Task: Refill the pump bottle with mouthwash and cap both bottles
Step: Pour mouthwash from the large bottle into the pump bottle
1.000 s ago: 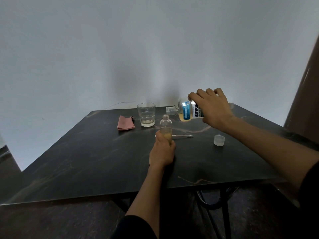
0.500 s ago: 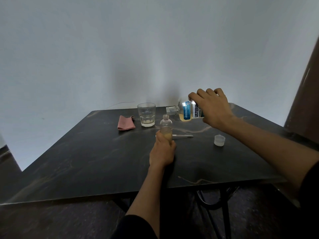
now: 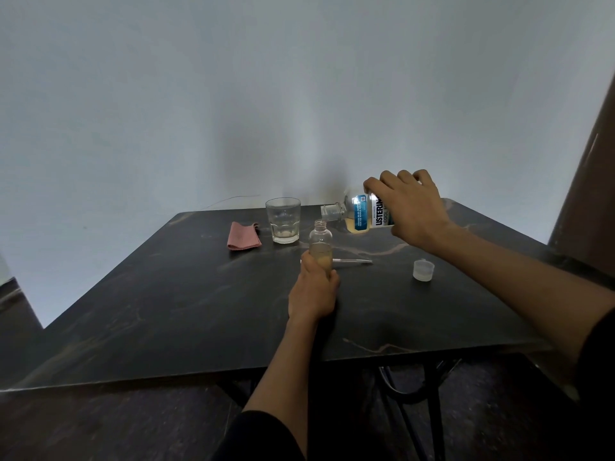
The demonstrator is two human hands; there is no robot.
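Observation:
My left hand (image 3: 313, 294) grips the lower part of a small clear pump bottle (image 3: 320, 242), which stands upright and uncapped on the dark table (image 3: 166, 311), partly filled with yellowish liquid. My right hand (image 3: 411, 207) holds the mouthwash bottle (image 3: 361, 212) tipped on its side, its open neck pointing left, just above and right of the small bottle's mouth. No stream of liquid is visible. The pump head with its thin tube (image 3: 352, 260) lies flat on the table behind the small bottle. A translucent cap (image 3: 423, 269) rests open side up to the right.
A clear drinking glass (image 3: 283, 220) stands behind the small bottle, with a folded pink cloth (image 3: 243, 240) to its left. The table backs onto a pale wall. Its near edge runs across the view, with dark metal legs underneath.
My right hand has kept the mouthwash bottle tipped and shifted it slightly. The left hand and small bottle have stayed put.

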